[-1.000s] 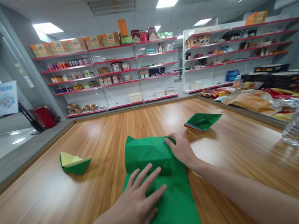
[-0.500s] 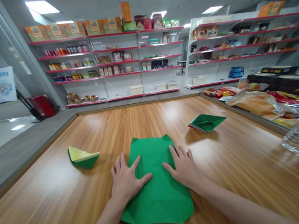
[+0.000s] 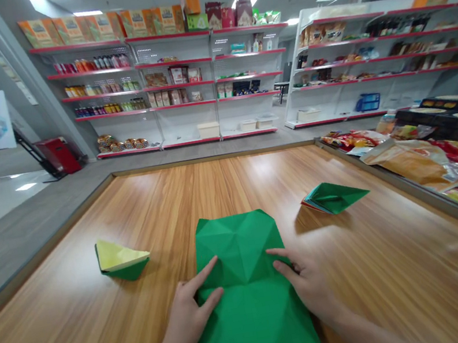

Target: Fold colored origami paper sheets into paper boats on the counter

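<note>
On the desk [image 3: 85, 336], the green paper sheet [image 3: 257, 327] now shows distinct crossing creases in its far part; half a second earlier its face appears smoother. The sheet lies between the left hand [image 3: 187, 310] and right hand [image 3: 311, 283], one at each side edge. Both hands are unclenched, thumb and index finger extended apart, no longer fully splayed.

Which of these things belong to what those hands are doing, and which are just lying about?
In use:
creased green paper sheet
left hand and right hand, over its sides

Apparently just lying about:
yellow-and-green folded paper
dark-green folded paper
snack packets
</note>
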`<state>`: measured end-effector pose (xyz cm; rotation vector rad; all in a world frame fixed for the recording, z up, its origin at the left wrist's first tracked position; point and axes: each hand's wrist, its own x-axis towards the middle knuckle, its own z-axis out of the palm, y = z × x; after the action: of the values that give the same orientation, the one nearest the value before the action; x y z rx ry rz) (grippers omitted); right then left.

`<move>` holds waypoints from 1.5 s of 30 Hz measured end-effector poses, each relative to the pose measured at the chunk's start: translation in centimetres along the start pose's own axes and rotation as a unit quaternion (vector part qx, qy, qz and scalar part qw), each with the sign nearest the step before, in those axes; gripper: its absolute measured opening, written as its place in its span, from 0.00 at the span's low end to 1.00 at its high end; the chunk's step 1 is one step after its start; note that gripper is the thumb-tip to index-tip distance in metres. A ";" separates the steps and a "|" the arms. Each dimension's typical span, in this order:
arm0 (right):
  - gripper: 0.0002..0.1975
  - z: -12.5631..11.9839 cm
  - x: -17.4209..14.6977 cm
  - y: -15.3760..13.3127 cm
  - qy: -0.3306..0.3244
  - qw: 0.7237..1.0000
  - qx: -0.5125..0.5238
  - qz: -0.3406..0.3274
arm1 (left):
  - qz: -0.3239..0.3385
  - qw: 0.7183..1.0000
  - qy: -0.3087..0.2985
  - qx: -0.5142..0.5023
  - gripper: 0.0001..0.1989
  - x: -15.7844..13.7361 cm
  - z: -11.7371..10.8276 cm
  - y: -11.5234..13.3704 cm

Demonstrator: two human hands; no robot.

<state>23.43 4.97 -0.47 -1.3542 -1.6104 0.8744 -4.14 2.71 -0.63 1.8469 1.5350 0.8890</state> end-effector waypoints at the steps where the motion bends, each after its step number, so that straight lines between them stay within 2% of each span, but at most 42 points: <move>1: 0.17 -0.1 0.1 0.0 0.000 1.000 0.008 0.000 | -0.009 0.999 -0.018 -0.024 0.27 0.0 -0.2 0.1; 2: 0.17 -0.1 0.2 -0.1 -0.003 1.000 0.011 -0.003 | -0.021 0.998 -0.023 -0.056 0.26 0.1 -0.5 0.2; 6: 0.19 -0.3 0.4 -0.7 -0.034 0.999 0.012 -0.038 | -0.038 0.981 0.038 -0.186 0.24 0.6 -1.4 0.6; 9: 0.21 -0.1 0.3 -0.7 -0.023 0.997 0.059 -0.032 | -0.069 0.959 0.059 -0.268 0.26 0.5 -1.4 1.0; 11: 0.23 0.0 0.3 -0.5 -0.012 0.992 0.128 -0.008 | -0.072 0.934 0.035 -0.349 0.29 0.4 -1.2 1.2; 14: 0.27 0.1 0.5 -0.1 -0.006 0.969 0.244 0.035 | -0.042 0.892 -0.043 -0.448 0.35 0.3 -0.8 1.0; 16: 0.29 0.0 0.6 0.2 -0.006 0.958 0.280 0.053 | -0.035 0.882 -0.059 -0.467 0.36 0.4 -0.8 0.6; 19: 0.28 -0.3 0.7 0.4 -0.011 0.962 0.267 0.051 | -0.050 0.897 -0.027 -0.439 0.33 0.7 -1.0 0.2; 23: 0.23 -0.8 0.7 0.0 -0.004 0.982 0.190 0.021 | -0.067 0.932 0.000 -0.356 0.29 1.1 -1.8 0.2; 26: 0.20 -1.3 0.7 -0.9 0.011 0.992 0.126 -0.020 | -0.056 0.964 0.022 -0.260 0.26 1.2 -2.4 1.0; 30: 0.16 -1.9 0.2 -2.8 0.058 0.994 0.026 -0.093 | -0.011 0.989 0.101 -0.112 0.16 1.0 -3.4 3.0; 34: 0.11 -2.5 -0.8 -5.6 0.105 0.975 -0.068 -0.182 | 0.092 0.974 0.206 0.011 0.08 0.3 -4.6 5.5; 37: 0.12 -3.2 -1.3 -7.9 0.187 0.939 -0.148 -0.246 | 0.141 0.929 0.328 0.099 0.08 -0.2 -5.5 7.6; 38: 0.12 -3.4 -1.4 -8.5 0.217 0.928 -0.163 -0.255 | 0.145 0.926 0.334 0.095 0.09 -0.4 -5.8 8.2; 40: 0.13 -3.7 -1.4 -9.3 0.215 0.933 -0.155 -0.246 | 0.122 0.954 0.272 0.046 0.10 -0.6 -5.9 9.1; 42: 0.15 -3.6 -1.3 -9.2 0.156 0.959 -0.131 -0.197 | 0.071 0.972 0.223 0.019 0.13 -0.6 -5.4 9.1; 45: 0.15 -2.7 -1.0 -7.3 0.075 0.980 -0.150 -0.109 | 0.039 0.973 0.210 0.086 0.13 -0.4 -3.6 7.5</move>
<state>23.00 2.76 7.00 -1.3773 -1.7807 0.4007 -2.54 1.08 7.40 1.9354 1.8497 1.2829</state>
